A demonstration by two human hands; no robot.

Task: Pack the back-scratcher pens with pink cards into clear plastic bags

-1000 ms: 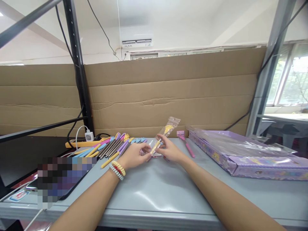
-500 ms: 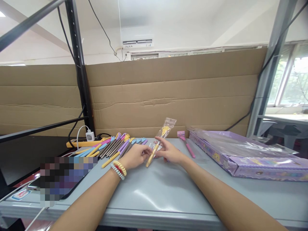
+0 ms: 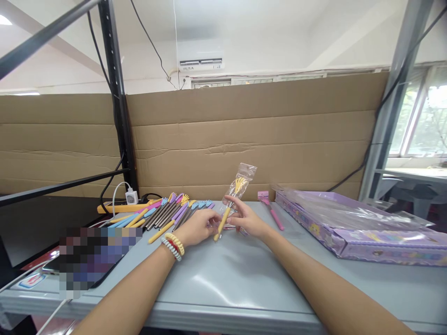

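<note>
A yellow hand-shaped back scratcher [image 3: 223, 222] slants upright over the table, its head inside a clear plastic bag [image 3: 247, 171]. From the right, my right hand [image 3: 248, 218] grips it, index finger against the bag and thumb lower by the handle. My left hand [image 3: 198, 227], with beaded bands at the wrist, is closed just left of the handle; what its curled fingertips pinch is hidden. Beyond it lies a pile of back scratchers [image 3: 167, 214] with yellow, purple, blue and pink parts. A pink back scratcher [image 3: 274, 215] lies apart, right of my right hand.
On the right stands a purple printed box [image 3: 352, 235] with clear plastic bags [image 3: 356, 207] on it. A phone-like dark object [image 3: 101, 279], partly blurred, lies left. A white charger [image 3: 132, 197] stands behind. Cardboard [image 3: 251, 135] walls the back; metal posts [image 3: 120, 125] flank the table.
The bagged top of the yellow back scratcher has risen slightly, and its handle end has shifted a little to the right. Both hands stay in nearly the same place.
</note>
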